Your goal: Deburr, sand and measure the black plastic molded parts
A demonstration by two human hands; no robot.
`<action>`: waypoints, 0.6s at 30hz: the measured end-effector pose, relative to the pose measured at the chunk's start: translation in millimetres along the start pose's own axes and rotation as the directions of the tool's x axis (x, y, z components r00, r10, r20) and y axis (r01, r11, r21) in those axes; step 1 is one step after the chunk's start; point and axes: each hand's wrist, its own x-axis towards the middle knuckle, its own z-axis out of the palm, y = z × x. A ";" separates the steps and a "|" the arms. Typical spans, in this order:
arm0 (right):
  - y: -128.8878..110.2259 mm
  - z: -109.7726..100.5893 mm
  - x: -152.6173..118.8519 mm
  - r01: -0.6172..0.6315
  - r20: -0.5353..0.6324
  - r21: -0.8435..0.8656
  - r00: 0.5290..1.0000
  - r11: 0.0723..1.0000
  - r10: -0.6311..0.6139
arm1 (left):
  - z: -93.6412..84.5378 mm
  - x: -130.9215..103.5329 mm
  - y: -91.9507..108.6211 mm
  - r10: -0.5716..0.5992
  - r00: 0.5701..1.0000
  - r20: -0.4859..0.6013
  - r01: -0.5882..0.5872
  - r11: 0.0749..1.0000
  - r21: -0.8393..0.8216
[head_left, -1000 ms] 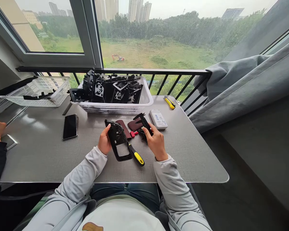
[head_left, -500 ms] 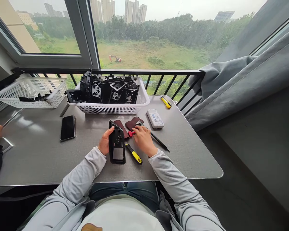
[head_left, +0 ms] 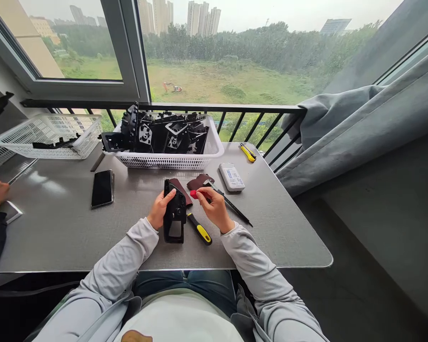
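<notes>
Above the near middle of the grey table (head_left: 128,244), a black plastic frame (head_left: 179,210) is clamped in the left hand (head_left: 159,210), thumb pressed over its face. Just beside it, the right hand (head_left: 216,209) pinches a small red piece (head_left: 193,194), thumb and fingertips together. A yellow-and-black handle (head_left: 201,232) lies between the hands; a caliper (head_left: 238,210) slants beyond the right one, partly hidden. Farther out are a white box (head_left: 231,177), a phone (head_left: 102,188) and a white basket (head_left: 164,162) heaped with black parts (head_left: 157,133).
</notes>
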 end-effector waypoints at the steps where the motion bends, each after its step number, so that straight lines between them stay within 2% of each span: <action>1: -5.0 1.4 -1.8 0.062 -0.016 0.038 0.998 0.997 -0.061 | 0.2 -0.2 -0.8 0.002 1.000 -0.002 -0.002 1.000 0.013; 4: -16.6 10.3 -8.2 0.208 0.047 0.037 0.977 0.977 -0.210 | 1.0 -0.7 -2.3 0.009 1.000 0.004 -0.009 0.999 0.042; 6: -19.4 17.5 -11.3 0.249 0.118 0.008 0.962 0.968 -0.248 | 1.8 -1.3 -2.5 0.017 1.000 0.016 -0.018 0.998 0.056; 12: -15.6 23.4 -13.5 0.292 0.204 -0.021 0.937 0.956 -0.282 | 2.3 -3.6 -2.4 0.026 0.999 0.020 -0.028 0.996 0.087; 18: -10.6 26.8 -15.4 0.296 0.205 0.014 0.934 0.955 -0.292 | 2.2 -4.2 -1.9 0.011 1.000 0.018 -0.013 0.992 0.128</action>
